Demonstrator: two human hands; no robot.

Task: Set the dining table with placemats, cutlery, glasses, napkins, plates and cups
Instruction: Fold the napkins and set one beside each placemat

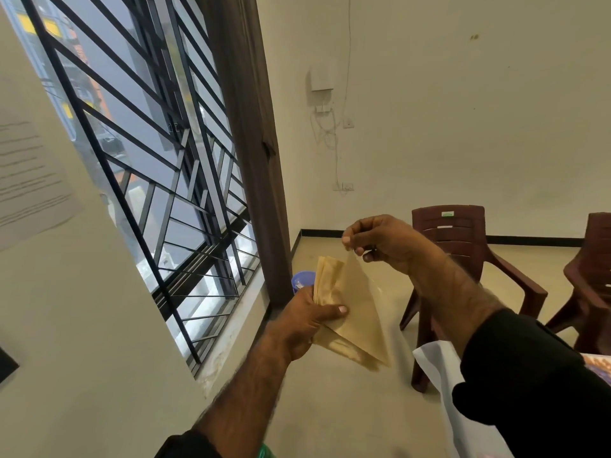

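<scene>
My left hand (pixel 309 320) grips a small stack of tan paper napkins (pixel 327 285) in front of me, thumb across the top sheet. One napkin (pixel 358 312) is lifted away from the stack, hanging as a triangle. My right hand (pixel 377 241) pinches its upper corner between thumb and fingers, above and to the right of the left hand. A white cloth or sheet (pixel 439 368) shows at the lower right beside my right sleeve, and a patterned edge (pixel 600 366) at the far right. The table's surface is out of view.
Two dark red plastic chairs (pixel 456 242) (pixel 591 279) stand on the beige floor by the back wall. A barred window (pixel 148 166) and a brown curtain (pixel 251 153) fill the left. A blue bowl-like object (pixel 302 279) sits on the floor behind the napkins.
</scene>
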